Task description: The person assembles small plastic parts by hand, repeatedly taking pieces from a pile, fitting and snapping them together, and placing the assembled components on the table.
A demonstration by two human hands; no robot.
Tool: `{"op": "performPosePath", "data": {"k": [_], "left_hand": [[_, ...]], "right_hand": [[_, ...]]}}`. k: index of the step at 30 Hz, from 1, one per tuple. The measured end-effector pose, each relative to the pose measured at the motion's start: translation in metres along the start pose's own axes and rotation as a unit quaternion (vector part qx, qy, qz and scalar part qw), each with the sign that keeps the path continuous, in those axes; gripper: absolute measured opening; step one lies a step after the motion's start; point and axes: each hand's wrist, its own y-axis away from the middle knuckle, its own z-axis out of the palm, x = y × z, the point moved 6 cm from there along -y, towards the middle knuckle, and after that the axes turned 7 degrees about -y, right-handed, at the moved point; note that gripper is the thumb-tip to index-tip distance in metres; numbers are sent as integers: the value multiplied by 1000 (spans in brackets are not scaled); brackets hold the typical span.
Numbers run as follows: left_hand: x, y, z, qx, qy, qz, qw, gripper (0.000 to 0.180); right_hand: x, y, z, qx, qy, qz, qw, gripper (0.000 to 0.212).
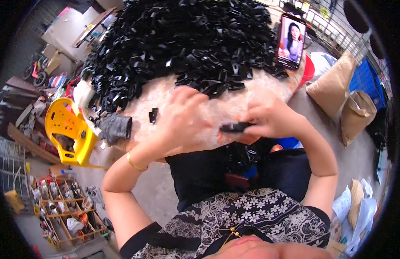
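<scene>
A big heap of small black plastic parts (178,52) covers the far side of the table (152,90), whose pale top looks wrapped in clear film. My right hand (273,116) is closed at the near edge, its fingers on a dark plastic part (235,127). Across from it, my left hand (187,114) hovers over the bare strip in front of the heap; motion smears its fingers, so their grip does not show. One loose black part (153,115) lies left of that hand. Farther left is a bunched dark grey cloth (116,128).
A phone (291,41) with a lit screen stands at the table's far right. Left of the table is a yellow plastic chair (70,131), with a wooden shoe rack (66,207) below it. Brown paper sacks (333,86) and a blue crate (368,82) stand to the right.
</scene>
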Motion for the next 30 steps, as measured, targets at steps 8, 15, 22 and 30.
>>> {"op": "performPosePath", "data": {"k": [8,15,22,30], "left_hand": [[-85,32,6,-21,-133,-248,959,75],[-54,-31,27,69,-26,-175,982,65],[-215,38,-93,287,-332,-451,777,64],[-254,35,-62,71,-115,-660,739,84]], "right_hand": [[2,-42,10,69,25,-11,997,39],[15,-54,16,170,215,-57,960,38],[9,-47,12,180,202,-49,962,37],[5,-53,16,168,236,-40,956,44]]}}
